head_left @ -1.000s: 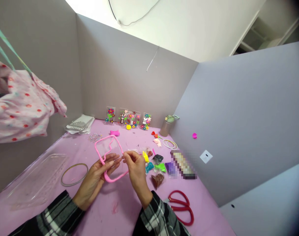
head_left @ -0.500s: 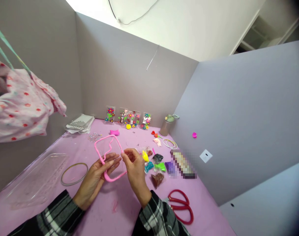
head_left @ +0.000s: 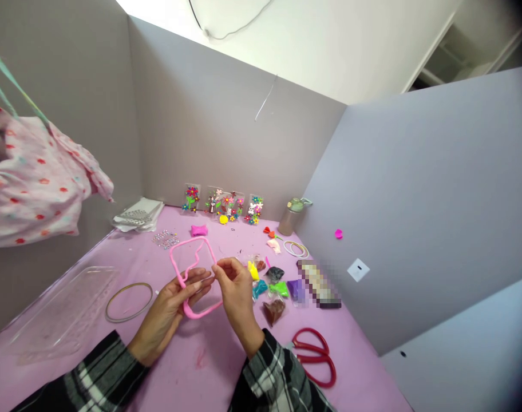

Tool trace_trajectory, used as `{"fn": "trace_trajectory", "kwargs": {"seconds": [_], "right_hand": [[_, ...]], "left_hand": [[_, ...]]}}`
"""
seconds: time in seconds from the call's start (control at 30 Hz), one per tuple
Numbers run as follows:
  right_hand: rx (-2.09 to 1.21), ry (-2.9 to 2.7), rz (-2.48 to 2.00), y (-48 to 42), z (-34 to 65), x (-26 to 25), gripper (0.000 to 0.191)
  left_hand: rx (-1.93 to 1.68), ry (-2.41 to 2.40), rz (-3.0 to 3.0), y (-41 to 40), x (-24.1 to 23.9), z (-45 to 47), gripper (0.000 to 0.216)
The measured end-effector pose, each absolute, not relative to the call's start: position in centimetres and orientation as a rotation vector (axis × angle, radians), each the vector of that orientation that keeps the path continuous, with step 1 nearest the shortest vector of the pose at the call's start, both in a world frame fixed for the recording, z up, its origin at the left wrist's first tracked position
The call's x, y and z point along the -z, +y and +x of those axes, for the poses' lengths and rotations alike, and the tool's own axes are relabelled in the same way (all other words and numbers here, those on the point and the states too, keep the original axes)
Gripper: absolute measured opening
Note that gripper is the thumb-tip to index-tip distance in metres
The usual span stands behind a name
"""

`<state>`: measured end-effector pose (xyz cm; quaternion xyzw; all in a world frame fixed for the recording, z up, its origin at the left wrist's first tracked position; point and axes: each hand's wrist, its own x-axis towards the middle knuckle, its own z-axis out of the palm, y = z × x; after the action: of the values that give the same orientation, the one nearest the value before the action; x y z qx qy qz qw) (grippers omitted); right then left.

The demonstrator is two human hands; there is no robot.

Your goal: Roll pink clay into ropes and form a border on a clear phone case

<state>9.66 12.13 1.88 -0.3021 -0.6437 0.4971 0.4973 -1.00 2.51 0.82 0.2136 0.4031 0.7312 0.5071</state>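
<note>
A clear panel edged with pink modelling clay is held upright above the table, with a wavy pink clay line running down inside its upper left part. My left hand grips the lower left edge, its thumb in front and its fingers behind the panel. On the right edge, my right hand pinches the pink border between thumb and fingertips. The panel's lower right corner is partly hidden behind that hand. Just beyond my right hand lie bags of coloured clay, among them yellow, green and brown.
Red-handled scissors lie by my right forearm. At left are a clear plastic tray and a hoop. Several decorated clear cards lean on the back wall, near a bottle. A spotted cloth bag hangs at left.
The pink-edged panel has tilted slightly and its upper part has shifted a little right. Both hands keep their hold. The whole view has moved slightly.
</note>
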Motion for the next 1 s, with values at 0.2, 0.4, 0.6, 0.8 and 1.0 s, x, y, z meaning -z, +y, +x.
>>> {"fn": "trace_trajectory", "kwargs": {"seconds": [0.2,0.4,0.6,0.8,1.0], "right_hand": [[-1.170,-1.580,-0.748,11.86,9.81,-2.21,0.010],[-1.144,-1.590,-0.757,11.76,9.94,-2.38,0.012],[-1.126,-1.636,-0.758,11.93,9.97,-2.24,0.015],[-1.169,-1.595,-0.761,11.98,9.88,-2.23,0.011],[-1.169,-1.593,-0.759,11.81,9.87,-2.38,0.010]], "left_hand": [[-1.756,0.981,0.501,2.54,-0.84,-0.87,0.040],[-1.740,0.992,0.473,2.65,-0.95,-0.81,0.041],[-1.738,0.999,0.517,2.48,-1.48,-0.65,0.038],[-1.731,0.999,0.507,2.41,-1.27,-0.86,0.035],[-1.732,0.979,0.529,2.37,-1.14,-0.90,0.033]]}}
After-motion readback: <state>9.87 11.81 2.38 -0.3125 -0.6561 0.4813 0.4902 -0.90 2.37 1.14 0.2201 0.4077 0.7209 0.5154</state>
